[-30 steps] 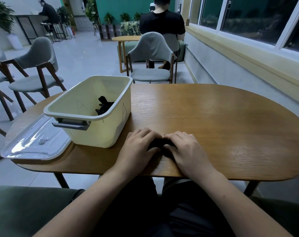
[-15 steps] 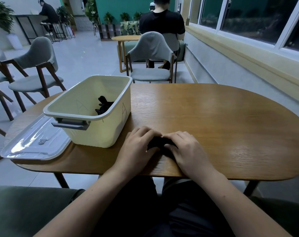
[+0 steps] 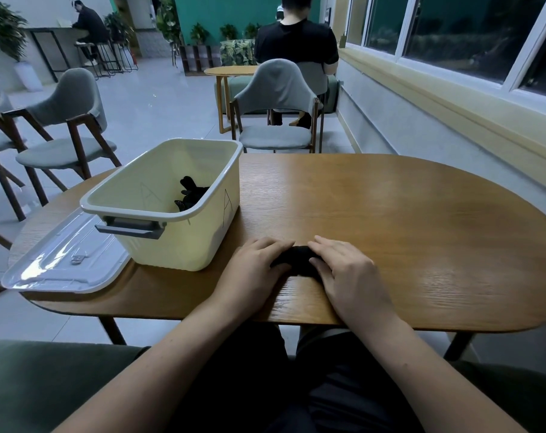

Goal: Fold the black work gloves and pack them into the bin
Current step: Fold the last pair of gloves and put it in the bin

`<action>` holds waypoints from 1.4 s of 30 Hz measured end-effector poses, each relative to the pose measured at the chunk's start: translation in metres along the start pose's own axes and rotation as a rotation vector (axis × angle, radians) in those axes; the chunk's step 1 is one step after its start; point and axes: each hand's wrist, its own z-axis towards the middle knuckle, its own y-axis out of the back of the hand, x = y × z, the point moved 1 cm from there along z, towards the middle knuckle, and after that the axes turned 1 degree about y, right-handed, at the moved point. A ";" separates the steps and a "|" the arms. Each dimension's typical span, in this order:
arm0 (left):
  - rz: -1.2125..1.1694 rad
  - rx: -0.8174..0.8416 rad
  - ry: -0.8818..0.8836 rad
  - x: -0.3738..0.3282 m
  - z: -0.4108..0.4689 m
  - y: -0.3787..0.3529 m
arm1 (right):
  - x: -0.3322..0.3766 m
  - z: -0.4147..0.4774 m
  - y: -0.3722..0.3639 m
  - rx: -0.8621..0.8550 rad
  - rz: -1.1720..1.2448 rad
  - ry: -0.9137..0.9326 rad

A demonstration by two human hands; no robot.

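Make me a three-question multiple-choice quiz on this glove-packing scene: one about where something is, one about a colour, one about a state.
1. Where does the clear lid lie?
A) on a chair
B) on the table, left of the bin
C) on top of the bin

2. What colour is the bin's handle?
A) red
B) grey
C) black

3. How is the folded glove held?
A) by the left hand only
B) lying untouched
C) between both hands

Answers:
1 B: the lid lies flat on the table beside the bin.
2 B: the grey handle stands out from the cream wall.
3 C: the left hand and the right hand both grip it near the table's near edge.
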 end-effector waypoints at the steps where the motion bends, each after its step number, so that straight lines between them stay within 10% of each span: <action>1: -0.004 0.008 -0.005 0.000 0.002 0.000 | -0.001 0.001 0.000 0.007 -0.004 0.007; 24: 0.178 -0.002 -0.267 -0.045 0.067 0.088 | 0.002 0.071 0.063 0.024 0.091 0.154; 42: 0.223 0.086 0.015 0.064 0.050 0.250 | 0.140 0.202 -0.017 0.151 0.180 0.237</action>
